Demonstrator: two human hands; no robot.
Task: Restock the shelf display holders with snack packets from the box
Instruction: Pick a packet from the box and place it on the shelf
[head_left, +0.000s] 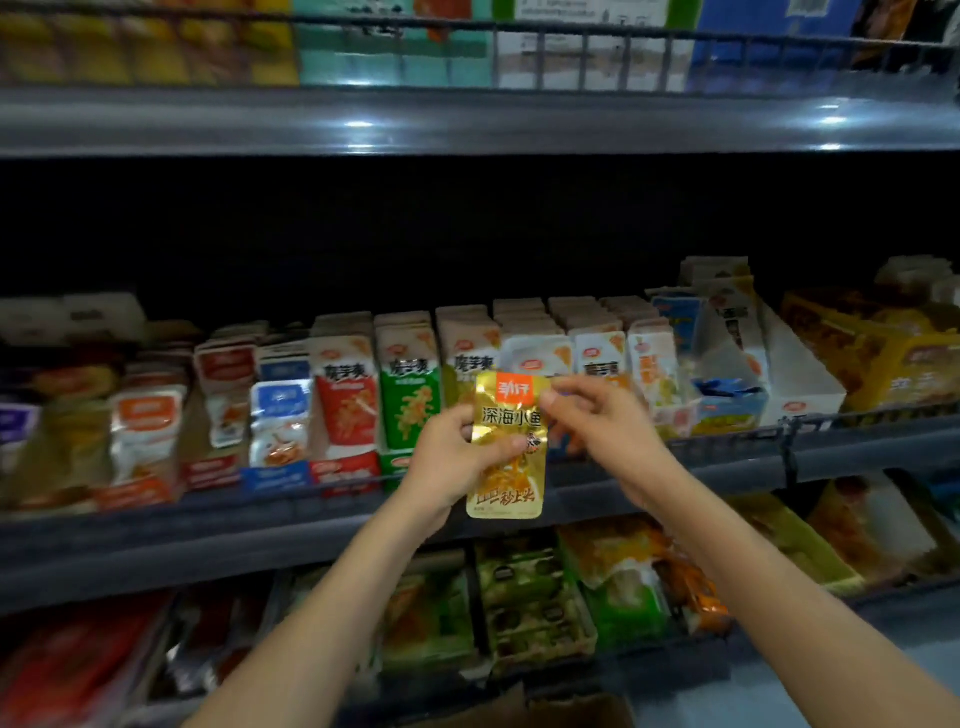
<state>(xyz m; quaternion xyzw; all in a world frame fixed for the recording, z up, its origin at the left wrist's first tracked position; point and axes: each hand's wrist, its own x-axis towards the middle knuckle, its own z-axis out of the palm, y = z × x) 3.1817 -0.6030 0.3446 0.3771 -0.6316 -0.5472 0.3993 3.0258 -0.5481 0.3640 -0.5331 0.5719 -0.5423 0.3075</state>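
left hand (449, 457) and right hand (597, 415) both bare, slender fingers (551, 400), short plain nails, forearms (322, 597) unsleeved

a shop's snack aisle, seen close at the shelves.
just behind the left hand (447, 457) and right hand (597, 421), a dark metal shelf (156, 535) with a wire front rail (883, 408) carries display holders (800, 374) packed with rows of printed snack packets (345, 400), faces outward; below the hands sit more bagged snacks (535, 613), and above them an upper shelf (467, 119) bears boxed goods (395, 52).
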